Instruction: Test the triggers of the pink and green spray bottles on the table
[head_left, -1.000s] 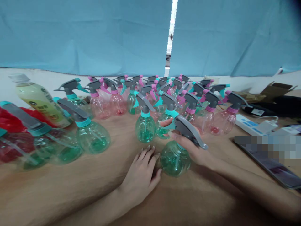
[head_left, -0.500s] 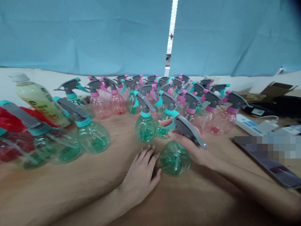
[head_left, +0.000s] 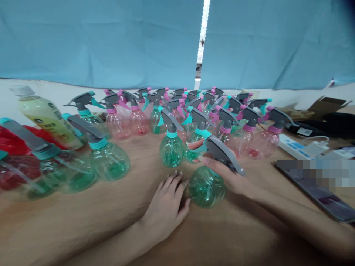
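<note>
at the near middle of the counter (head_left: 210, 240), a green spray bottle (head_left: 206, 190) stands, the right hand (head_left: 231, 179) grasping it around the neck with its fingers (head_left: 217, 165). just left of it, the left hand (head_left: 166, 203) rests palm down, its fingers released. behind crowd other pink and green spray bottles (head_left: 171, 149); a phone (head_left: 327, 203) lies at right.

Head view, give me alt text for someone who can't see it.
A person's right hand holds a green spray bottle near its top; the left hand rests on the table beside it. Pink and green bottles stand behind, before a blue cloth.
</note>
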`<state>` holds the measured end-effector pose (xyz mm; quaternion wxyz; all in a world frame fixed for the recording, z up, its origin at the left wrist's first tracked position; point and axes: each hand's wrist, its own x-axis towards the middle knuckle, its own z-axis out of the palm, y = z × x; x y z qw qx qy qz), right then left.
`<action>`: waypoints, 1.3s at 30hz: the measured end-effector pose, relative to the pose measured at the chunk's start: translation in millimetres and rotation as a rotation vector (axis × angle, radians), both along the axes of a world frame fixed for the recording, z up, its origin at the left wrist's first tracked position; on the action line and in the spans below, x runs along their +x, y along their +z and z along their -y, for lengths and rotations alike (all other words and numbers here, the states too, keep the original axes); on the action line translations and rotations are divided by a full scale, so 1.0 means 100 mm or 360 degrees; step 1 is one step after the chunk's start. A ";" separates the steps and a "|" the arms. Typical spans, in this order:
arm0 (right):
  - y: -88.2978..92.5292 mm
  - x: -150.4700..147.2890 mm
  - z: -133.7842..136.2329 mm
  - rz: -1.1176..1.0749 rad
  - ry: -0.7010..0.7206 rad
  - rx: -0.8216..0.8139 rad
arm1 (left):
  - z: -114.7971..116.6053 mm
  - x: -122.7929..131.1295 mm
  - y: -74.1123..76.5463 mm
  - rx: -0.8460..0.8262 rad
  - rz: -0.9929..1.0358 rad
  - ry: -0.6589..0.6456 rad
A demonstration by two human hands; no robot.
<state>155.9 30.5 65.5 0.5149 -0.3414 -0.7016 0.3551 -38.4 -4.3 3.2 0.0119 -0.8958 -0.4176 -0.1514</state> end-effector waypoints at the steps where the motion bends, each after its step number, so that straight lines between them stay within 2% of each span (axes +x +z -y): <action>1: 0.00 0.00 0.00 -0.0001 0.0002 0.0005 | 0.00 0.00 0.00 -0.0001 0.0001 0.0001; 17: -0.02 0.01 -0.01 0.0090 0.0024 -0.0085 | 0.00 0.00 -0.01 0.0005 0.0019 -0.0009; 39: 0.10 0.03 -0.02 0.0209 0.0109 0.0038 | -0.02 -0.01 -0.05 0.0048 0.0026 -0.0003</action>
